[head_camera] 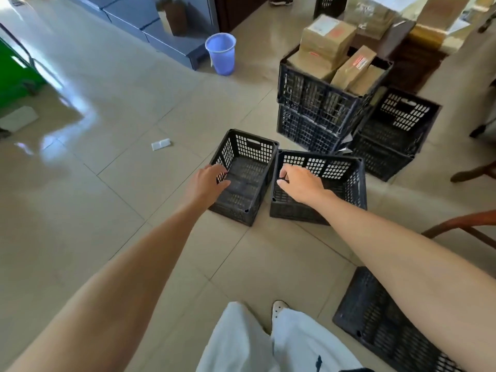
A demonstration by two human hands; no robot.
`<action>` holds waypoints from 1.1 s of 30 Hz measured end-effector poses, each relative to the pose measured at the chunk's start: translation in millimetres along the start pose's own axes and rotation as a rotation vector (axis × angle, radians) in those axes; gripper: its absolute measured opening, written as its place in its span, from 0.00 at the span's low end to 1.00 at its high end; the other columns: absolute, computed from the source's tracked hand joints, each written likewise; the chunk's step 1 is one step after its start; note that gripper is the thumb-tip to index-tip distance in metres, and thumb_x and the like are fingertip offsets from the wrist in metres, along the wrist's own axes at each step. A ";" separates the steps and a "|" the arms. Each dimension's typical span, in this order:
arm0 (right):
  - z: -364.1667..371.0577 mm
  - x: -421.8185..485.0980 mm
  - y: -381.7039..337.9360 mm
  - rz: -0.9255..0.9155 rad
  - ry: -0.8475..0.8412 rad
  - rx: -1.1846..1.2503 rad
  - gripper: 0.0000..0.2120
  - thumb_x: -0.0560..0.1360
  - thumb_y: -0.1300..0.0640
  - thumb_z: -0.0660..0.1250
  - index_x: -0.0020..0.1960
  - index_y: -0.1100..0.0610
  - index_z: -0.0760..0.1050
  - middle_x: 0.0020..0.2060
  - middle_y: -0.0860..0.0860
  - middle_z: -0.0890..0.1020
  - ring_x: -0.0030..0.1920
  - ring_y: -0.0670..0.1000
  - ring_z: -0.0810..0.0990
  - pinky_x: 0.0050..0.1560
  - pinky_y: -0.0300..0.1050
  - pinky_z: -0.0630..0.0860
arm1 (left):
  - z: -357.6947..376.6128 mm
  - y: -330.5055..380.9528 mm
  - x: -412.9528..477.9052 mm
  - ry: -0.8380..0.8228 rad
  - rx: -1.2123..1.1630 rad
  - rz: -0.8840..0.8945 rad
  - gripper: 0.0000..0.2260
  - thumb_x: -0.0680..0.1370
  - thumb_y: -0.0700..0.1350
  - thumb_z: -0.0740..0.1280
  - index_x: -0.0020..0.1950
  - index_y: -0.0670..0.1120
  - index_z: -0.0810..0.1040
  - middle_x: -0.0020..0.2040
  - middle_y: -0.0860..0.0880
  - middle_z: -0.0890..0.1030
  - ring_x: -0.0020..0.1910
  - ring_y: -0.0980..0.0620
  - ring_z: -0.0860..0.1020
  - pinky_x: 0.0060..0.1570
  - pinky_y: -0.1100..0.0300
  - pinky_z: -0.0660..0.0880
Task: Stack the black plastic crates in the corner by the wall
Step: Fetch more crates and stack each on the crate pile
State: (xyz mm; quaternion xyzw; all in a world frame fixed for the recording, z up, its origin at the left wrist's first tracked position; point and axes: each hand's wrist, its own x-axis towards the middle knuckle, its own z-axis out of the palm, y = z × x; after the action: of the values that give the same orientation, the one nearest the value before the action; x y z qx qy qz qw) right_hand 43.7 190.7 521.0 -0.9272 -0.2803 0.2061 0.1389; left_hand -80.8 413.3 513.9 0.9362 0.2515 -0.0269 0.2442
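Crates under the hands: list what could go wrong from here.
1. The left hand and right hand each reach a different crate, left crate and right crate; a one-handed grip may let one tilt or slip.
2. Carrying them, a foot could catch the crate lying near the feet.

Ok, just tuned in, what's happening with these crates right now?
A person is reaching down to two empty black crates side by side on the tiled floor. The left hand is at the rim of the left crate, the right hand at the rim of the right crate. Neither is lifted yet. Behind stand stacked crates, the top one holding parcels.
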 end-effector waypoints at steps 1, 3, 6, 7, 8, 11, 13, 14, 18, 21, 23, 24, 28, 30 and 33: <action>0.8 23.8 -2.7 0.006 -0.015 0.003 0.11 0.79 0.48 0.60 0.57 0.52 0.72 0.54 0.51 0.78 0.56 0.55 0.77 0.48 0.49 0.72 | -1.0 -6.0 22.8 -0.010 -0.001 -0.004 0.14 0.76 0.48 0.71 0.60 0.47 0.78 0.57 0.45 0.79 0.57 0.44 0.76 0.54 0.50 0.72; 7.3 69.9 -6.4 0.020 -0.047 0.011 0.10 0.79 0.47 0.59 0.57 0.51 0.72 0.54 0.51 0.78 0.56 0.55 0.77 0.48 0.49 0.72 | -0.5 -22.9 66.8 -0.035 -0.008 -0.023 0.14 0.76 0.47 0.71 0.60 0.46 0.79 0.58 0.45 0.79 0.57 0.44 0.76 0.55 0.51 0.72; 23.9 137.3 -7.7 0.069 -0.100 0.017 0.11 0.80 0.47 0.59 0.57 0.51 0.72 0.54 0.50 0.78 0.56 0.55 0.77 0.46 0.47 0.70 | 6.2 -56.6 134.6 -0.088 0.020 -0.076 0.14 0.77 0.48 0.70 0.61 0.46 0.78 0.59 0.45 0.79 0.58 0.44 0.76 0.57 0.50 0.73; 29.9 157.3 -7.2 0.097 -0.126 0.028 0.11 0.80 0.47 0.59 0.57 0.51 0.72 0.54 0.50 0.78 0.56 0.55 0.77 0.46 0.47 0.69 | 9.3 -67.2 156.1 -0.121 0.032 -0.092 0.14 0.77 0.49 0.69 0.61 0.47 0.78 0.60 0.45 0.79 0.58 0.44 0.76 0.57 0.50 0.73; 36.3 176.1 -6.8 0.129 -0.152 0.041 0.11 0.80 0.47 0.59 0.57 0.51 0.72 0.54 0.51 0.78 0.55 0.55 0.77 0.45 0.47 0.69 | 12.7 -76.9 177.1 -0.157 0.039 -0.102 0.15 0.77 0.49 0.69 0.62 0.47 0.77 0.60 0.45 0.79 0.58 0.44 0.76 0.57 0.49 0.73; 53.0 232.3 -5.2 0.195 -0.232 0.075 0.11 0.80 0.47 0.58 0.56 0.52 0.72 0.54 0.51 0.78 0.55 0.55 0.76 0.46 0.47 0.70 | 22.4 -96.5 238.3 -0.226 0.055 -0.120 0.16 0.77 0.48 0.69 0.63 0.46 0.76 0.61 0.45 0.78 0.60 0.44 0.75 0.58 0.47 0.74; 66.3 267.9 -3.0 0.225 -0.267 0.115 0.11 0.80 0.46 0.58 0.55 0.52 0.72 0.53 0.51 0.78 0.54 0.55 0.77 0.47 0.48 0.72 | 31.0 -103.8 275.6 -0.248 0.058 -0.120 0.16 0.78 0.48 0.69 0.64 0.46 0.76 0.62 0.45 0.78 0.60 0.44 0.75 0.58 0.48 0.74; 74.2 286.2 -1.3 0.244 -0.282 0.132 0.11 0.80 0.46 0.57 0.54 0.52 0.71 0.52 0.51 0.78 0.53 0.55 0.77 0.46 0.48 0.72 | 37.4 -107.6 293.9 -0.253 0.056 -0.118 0.17 0.78 0.48 0.68 0.65 0.46 0.75 0.62 0.45 0.77 0.61 0.44 0.75 0.57 0.49 0.73; 112.8 350.6 10.7 0.354 -0.318 0.193 0.11 0.80 0.47 0.57 0.52 0.54 0.72 0.48 0.50 0.77 0.48 0.54 0.74 0.43 0.46 0.69 | 75.3 -128.0 357.1 -0.264 0.032 -0.141 0.20 0.79 0.51 0.66 0.69 0.46 0.72 0.64 0.45 0.76 0.61 0.46 0.75 0.55 0.52 0.72; 159.0 388.7 30.0 0.448 -0.397 0.245 0.13 0.80 0.46 0.56 0.47 0.55 0.70 0.42 0.52 0.73 0.44 0.55 0.75 0.44 0.47 0.70 | 116.2 -154.0 384.8 -0.292 0.013 -0.214 0.22 0.79 0.53 0.66 0.71 0.48 0.69 0.65 0.45 0.75 0.62 0.46 0.74 0.53 0.55 0.70; 200.5 410.7 48.1 0.509 -0.454 0.273 0.17 0.78 0.44 0.56 0.36 0.53 0.63 0.34 0.53 0.68 0.37 0.56 0.74 0.44 0.46 0.72 | 147.3 -175.0 396.1 -0.319 0.012 -0.269 0.24 0.78 0.55 0.66 0.72 0.49 0.67 0.67 0.45 0.73 0.63 0.45 0.73 0.55 0.53 0.71; 220.7 418.5 56.4 0.534 -0.481 0.268 0.18 0.78 0.44 0.55 0.34 0.52 0.59 0.32 0.53 0.65 0.37 0.56 0.73 0.41 0.45 0.71 | 162.8 -185.4 400.7 -0.336 0.014 -0.291 0.25 0.78 0.56 0.66 0.73 0.49 0.66 0.67 0.45 0.73 0.64 0.45 0.73 0.56 0.51 0.72; 286.6 440.5 80.3 0.640 -0.602 0.245 0.21 0.82 0.46 0.53 0.61 0.62 0.71 0.58 0.58 0.75 0.60 0.59 0.73 0.51 0.47 0.70 | 223.5 -229.8 421.1 -0.375 0.018 -0.387 0.31 0.77 0.58 0.66 0.76 0.48 0.61 0.71 0.44 0.68 0.67 0.43 0.72 0.61 0.47 0.72; 315.2 448.0 87.5 0.675 -0.626 0.233 0.27 0.83 0.46 0.51 0.73 0.64 0.62 0.72 0.59 0.66 0.70 0.59 0.67 0.61 0.49 0.68 | 251.4 -253.7 431.2 -0.380 0.024 -0.421 0.35 0.76 0.60 0.67 0.77 0.48 0.58 0.73 0.43 0.66 0.67 0.42 0.71 0.63 0.44 0.72; 353.8 460.3 94.5 0.740 -0.610 0.260 0.31 0.83 0.45 0.49 0.77 0.64 0.53 0.77 0.57 0.58 0.75 0.58 0.60 0.70 0.50 0.62 | 285.7 -287.3 447.9 -0.385 0.019 -0.489 0.41 0.73 0.62 0.68 0.79 0.47 0.54 0.76 0.44 0.61 0.72 0.41 0.66 0.68 0.41 0.68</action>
State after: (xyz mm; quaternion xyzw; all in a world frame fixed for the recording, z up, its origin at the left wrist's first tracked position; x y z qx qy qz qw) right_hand 273.5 430.6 35.6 -0.8368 0.0677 0.5369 0.0826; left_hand 191.4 700.5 57.6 0.8279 0.4181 -0.2638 0.2651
